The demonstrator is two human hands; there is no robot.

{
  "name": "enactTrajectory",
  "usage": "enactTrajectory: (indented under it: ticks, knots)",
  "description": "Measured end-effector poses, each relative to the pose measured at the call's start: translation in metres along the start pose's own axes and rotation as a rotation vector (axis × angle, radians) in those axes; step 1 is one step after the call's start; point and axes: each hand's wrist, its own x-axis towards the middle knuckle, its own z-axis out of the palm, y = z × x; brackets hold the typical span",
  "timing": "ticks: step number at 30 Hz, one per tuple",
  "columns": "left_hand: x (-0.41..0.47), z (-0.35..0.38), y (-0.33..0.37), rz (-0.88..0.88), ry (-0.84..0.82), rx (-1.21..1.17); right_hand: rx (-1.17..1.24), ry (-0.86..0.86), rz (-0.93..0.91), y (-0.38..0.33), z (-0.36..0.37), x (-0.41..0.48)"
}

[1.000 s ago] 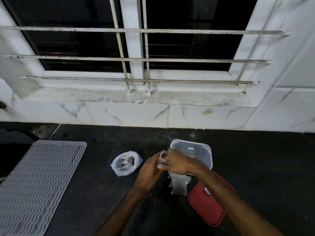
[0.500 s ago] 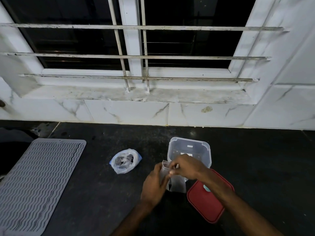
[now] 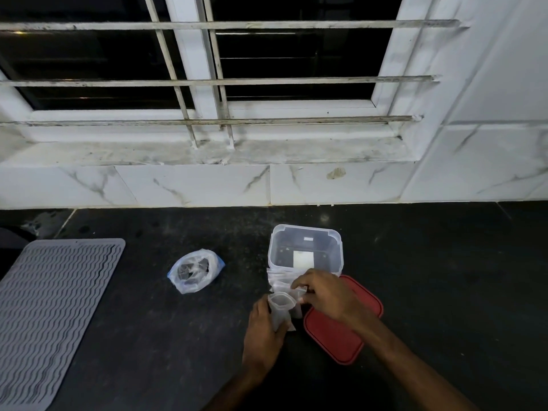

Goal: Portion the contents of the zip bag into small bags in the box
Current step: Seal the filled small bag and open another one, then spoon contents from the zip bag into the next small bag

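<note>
Clear plastic, the small bag (image 3: 280,308) stands just before the box (image 3: 306,227), with the left hand (image 3: 262,336) curled round its body and the right hand (image 3: 324,295) pinching its rim. Best pull that mouth wide first. The zip bag (image 3: 194,271) lies open, well left; the red lid (image 3: 341,336) sits under the right wrist.

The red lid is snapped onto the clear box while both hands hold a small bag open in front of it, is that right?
Not quite. The head view shows the red lid lying flat on the dark counter beside the clear box, which stands open. The left hand and right hand do hold a small bag open in front of it.
</note>
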Motion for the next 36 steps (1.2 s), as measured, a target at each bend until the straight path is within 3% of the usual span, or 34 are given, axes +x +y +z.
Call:
enactTrajectory:
  ticks: [5, 11, 19, 24, 27, 29, 32, 36]
  knots:
    - [-0.001, 0.005, 0.000, 0.001, 0.029, -0.059, 0.081, 0.130, 0.189, 0.043, -0.015, -0.017]
    - [-0.004, 0.004, -0.001, -0.049, -0.011, -0.044, -0.194, -0.100, 0.334, 0.086, 0.008, -0.031]
    - [-0.010, 0.000, -0.008, -0.064, -0.007, -0.047, -0.346, -0.023, 0.311, 0.091, 0.024, -0.034]
    - [-0.016, -0.019, -0.005, -0.012, -0.002, -0.026, -0.123, 0.108, 0.333, 0.075, -0.005, -0.042]
    - [-0.020, -0.045, -0.007, -0.004, 0.171, -0.070, 0.227, 0.223, 0.269, 0.043, -0.029, -0.048]
    - [-0.017, -0.067, -0.012, -0.084, 0.418, -0.179, 0.436, 0.182, 0.176, 0.011, -0.040, -0.042]
    - [-0.001, -0.106, -0.034, -0.264, 0.690, -0.294, 0.487, 0.135, 0.050, -0.038, -0.034, -0.017]
    - [0.037, -0.143, -0.074, -0.573, 0.589, -0.248, 0.348, 0.068, -0.046, -0.105, 0.005, 0.041]
